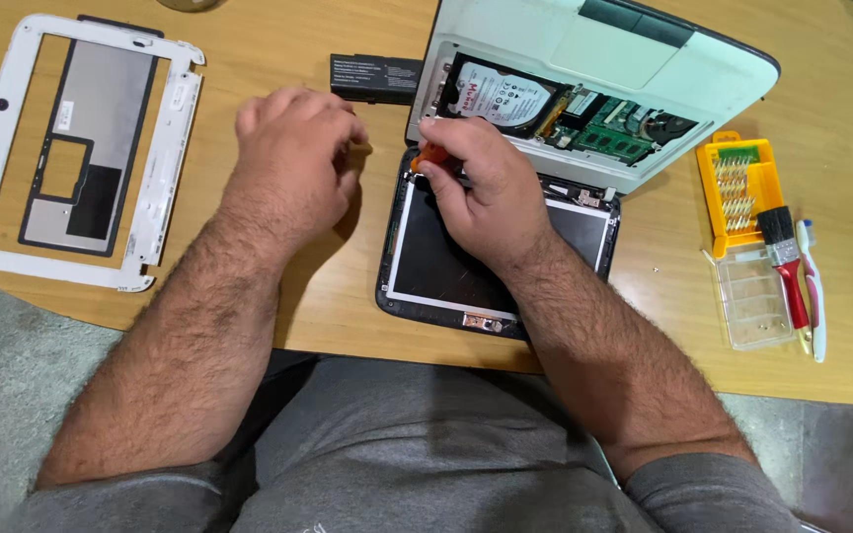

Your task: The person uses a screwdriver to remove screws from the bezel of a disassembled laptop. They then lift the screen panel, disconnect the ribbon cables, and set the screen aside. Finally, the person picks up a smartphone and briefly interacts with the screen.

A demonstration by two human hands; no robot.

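A small opened laptop lies on the wooden table. Its white base [644, 59] has the cover off, with a hard drive [501, 94] and green circuit boards [609, 138] exposed. The screen panel [436, 266] lies flat toward me in its dark shell. My right hand [481, 192] is closed on an orange-handled screwdriver [428, 155] at the panel's top left corner, by the hinge. My left hand [293, 148] hovers just left of that corner with fingers curled; whether it holds anything small is hidden.
A white screen bezel [165, 148] lies at the left around a grey plate [101, 109]. A black battery [377, 77] rests behind my left hand. At the right sit an orange bit case [737, 183], its clear lid [752, 296], a red-handled brush [787, 262] and a toothbrush [814, 286].
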